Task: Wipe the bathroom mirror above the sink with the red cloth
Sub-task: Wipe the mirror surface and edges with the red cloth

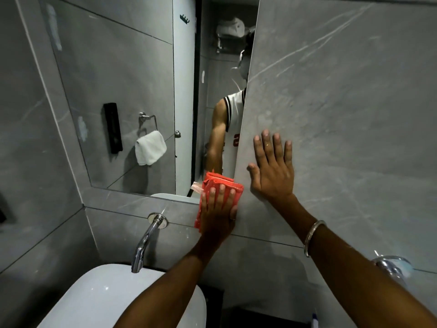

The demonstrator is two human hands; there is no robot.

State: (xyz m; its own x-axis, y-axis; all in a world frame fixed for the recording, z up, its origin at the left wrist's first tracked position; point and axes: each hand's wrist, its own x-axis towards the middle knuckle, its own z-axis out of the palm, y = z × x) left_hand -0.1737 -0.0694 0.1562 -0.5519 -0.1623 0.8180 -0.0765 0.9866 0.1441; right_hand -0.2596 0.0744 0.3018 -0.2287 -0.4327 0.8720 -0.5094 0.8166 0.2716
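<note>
The mirror hangs on the grey tiled wall above the white sink. My left hand presses a folded red cloth flat against the mirror's lower right corner, where it meets the tile ledge. The cloth's top edge pokes out above my fingers. My right hand rests open and flat on the grey side wall just right of the mirror, fingers spread, holding nothing. A metal bangle circles that wrist.
A chrome tap juts from the wall over the sink. The mirror reflects a white towel on a ring, a black holder, a door and a person in a white vest. A chrome fitting sits low on the right.
</note>
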